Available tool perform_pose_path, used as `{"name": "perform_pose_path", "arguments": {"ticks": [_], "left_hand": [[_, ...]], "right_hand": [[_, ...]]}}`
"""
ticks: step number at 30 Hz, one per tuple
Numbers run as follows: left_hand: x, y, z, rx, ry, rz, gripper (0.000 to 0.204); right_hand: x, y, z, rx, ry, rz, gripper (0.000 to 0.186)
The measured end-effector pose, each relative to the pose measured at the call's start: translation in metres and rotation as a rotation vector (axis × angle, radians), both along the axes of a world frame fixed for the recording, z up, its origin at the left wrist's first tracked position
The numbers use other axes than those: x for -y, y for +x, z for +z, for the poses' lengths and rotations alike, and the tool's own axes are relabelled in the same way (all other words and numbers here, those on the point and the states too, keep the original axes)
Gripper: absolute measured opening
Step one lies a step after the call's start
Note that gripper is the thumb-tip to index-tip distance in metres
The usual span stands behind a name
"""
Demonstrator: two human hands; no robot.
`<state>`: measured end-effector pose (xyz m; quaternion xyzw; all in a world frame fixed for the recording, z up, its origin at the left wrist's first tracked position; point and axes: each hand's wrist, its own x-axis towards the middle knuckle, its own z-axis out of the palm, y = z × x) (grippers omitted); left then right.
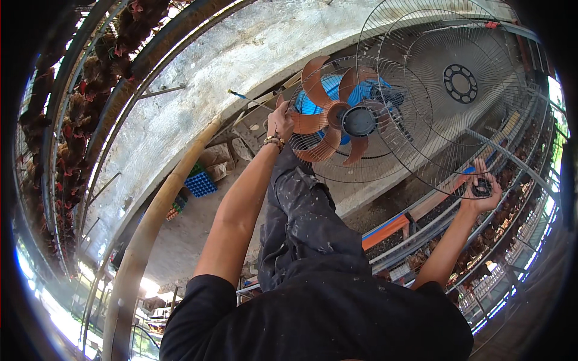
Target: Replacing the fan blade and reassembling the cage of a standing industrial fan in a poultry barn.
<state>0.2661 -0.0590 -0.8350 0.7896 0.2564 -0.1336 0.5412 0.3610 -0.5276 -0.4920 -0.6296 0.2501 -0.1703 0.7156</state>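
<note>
A large fan with orange-brown blades [325, 123] and a dark round hub [359, 122] stands before me, its wire back guard behind the blades. My left hand [280, 122], a beaded bracelet at its wrist, is closed at the edge of the leftmost blade. A thin rod with a blue and yellow tip [239, 95] sticks out beside these fingers; whether they hold it is unclear. On the right, a wide front wire guard [460, 84] with a black centre ring is off the hub and overlaps the fan. My right hand [483, 194] grips a small round black part [481, 188] near the guard's rim.
Behind the fan is a blue rounded object [319, 96]. A bamboo pole [158, 207] slants along the left, near blue egg trays [200, 185]. Caged chickens [72, 129] line the left side. An orange and blue rail [385, 232] and metal bars run at right.
</note>
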Motion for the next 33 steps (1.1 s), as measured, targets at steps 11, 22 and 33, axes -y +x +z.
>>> {"name": "perform_pose_path", "arguments": {"ticks": [11,22,33], "left_hand": [[0.001,-0.004,-0.003,0.005,0.049,-0.007,0.030],[0.003,-0.003,0.013,-0.140,0.143,-0.117,0.033],[0.004,-0.009,0.024,-0.108,0.090,-0.065,0.061]], "right_hand": [[-0.004,0.006,0.012,-0.016,-0.029,0.055,0.042],[-0.004,0.009,0.003,-0.049,-0.036,0.029,0.037],[0.006,0.011,-0.010,-0.026,0.026,0.095,0.042]]}}
